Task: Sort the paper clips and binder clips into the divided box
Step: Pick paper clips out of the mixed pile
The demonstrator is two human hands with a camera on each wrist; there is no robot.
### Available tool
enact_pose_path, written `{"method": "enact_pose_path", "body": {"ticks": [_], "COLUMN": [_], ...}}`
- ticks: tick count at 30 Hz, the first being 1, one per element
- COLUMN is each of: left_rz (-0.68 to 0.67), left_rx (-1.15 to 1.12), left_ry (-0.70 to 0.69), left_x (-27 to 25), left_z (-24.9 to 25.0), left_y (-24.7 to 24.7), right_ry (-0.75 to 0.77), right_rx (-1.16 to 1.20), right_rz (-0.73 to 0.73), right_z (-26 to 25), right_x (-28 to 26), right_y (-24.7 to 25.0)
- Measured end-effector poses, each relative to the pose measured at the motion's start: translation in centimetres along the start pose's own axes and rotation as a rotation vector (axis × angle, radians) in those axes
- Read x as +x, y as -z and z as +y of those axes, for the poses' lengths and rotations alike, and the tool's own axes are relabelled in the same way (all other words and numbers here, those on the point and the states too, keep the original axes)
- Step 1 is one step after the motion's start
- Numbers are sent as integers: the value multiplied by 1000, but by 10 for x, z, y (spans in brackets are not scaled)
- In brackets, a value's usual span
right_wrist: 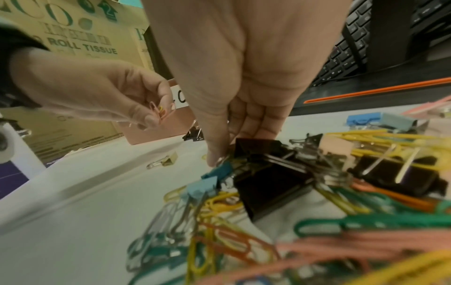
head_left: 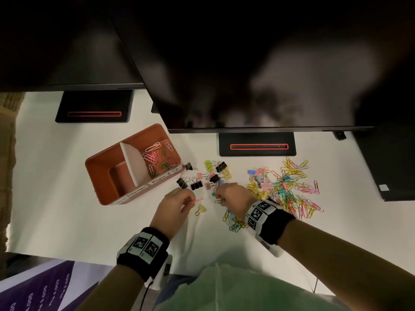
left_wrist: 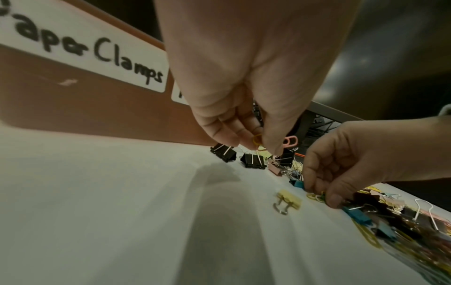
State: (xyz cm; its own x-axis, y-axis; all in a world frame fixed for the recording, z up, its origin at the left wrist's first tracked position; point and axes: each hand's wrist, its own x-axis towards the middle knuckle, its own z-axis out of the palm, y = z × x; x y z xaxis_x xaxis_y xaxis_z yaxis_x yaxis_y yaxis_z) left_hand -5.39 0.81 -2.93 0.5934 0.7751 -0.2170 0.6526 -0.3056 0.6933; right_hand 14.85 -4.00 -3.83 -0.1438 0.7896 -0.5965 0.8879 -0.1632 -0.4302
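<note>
The orange divided box stands at the left, with several paper clips in its far compartment. Its front label reads "Paper Clamps". Just right of the box, my left hand pinches a pink paper clip together with a yellow one. My right hand reaches down, its fingers and thumb pinching a yellow-green paper clip that lies on the table beside a teal binder clip. Black binder clips lie between the hands and the box.
A large mixed pile of coloured paper clips and binder clips covers the table to the right. One yellow binder clip lies alone near my left hand. Two black monitor stands and a screen stand behind. There is a cardboard box at the far left.
</note>
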Motion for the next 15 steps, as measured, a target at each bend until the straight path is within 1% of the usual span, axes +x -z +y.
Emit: {"method": "enact_pose_path", "body": {"ticks": [2,5,8,12,15], "left_rz": [22,33,31,53,124], "left_rx": [-33,-43,-57,-52,-70], "left_ry": [20,24,26,-22,-63], "left_x": [-4,-9,-12,-13,-8], "left_z": [-1,-4,-6,-2,6], "left_y": [2,5,9,20,44], "right_ry": [-25,-17,8,49,65], "right_rx": [1,-42,-74,-111,-46], "right_rz": [-35,-92,-92,-45,47], "right_z": [-3,-7,-12,-14,-24], "right_x": [2,3,3,0,-2], "right_y": [4,10,12,12,24]}}
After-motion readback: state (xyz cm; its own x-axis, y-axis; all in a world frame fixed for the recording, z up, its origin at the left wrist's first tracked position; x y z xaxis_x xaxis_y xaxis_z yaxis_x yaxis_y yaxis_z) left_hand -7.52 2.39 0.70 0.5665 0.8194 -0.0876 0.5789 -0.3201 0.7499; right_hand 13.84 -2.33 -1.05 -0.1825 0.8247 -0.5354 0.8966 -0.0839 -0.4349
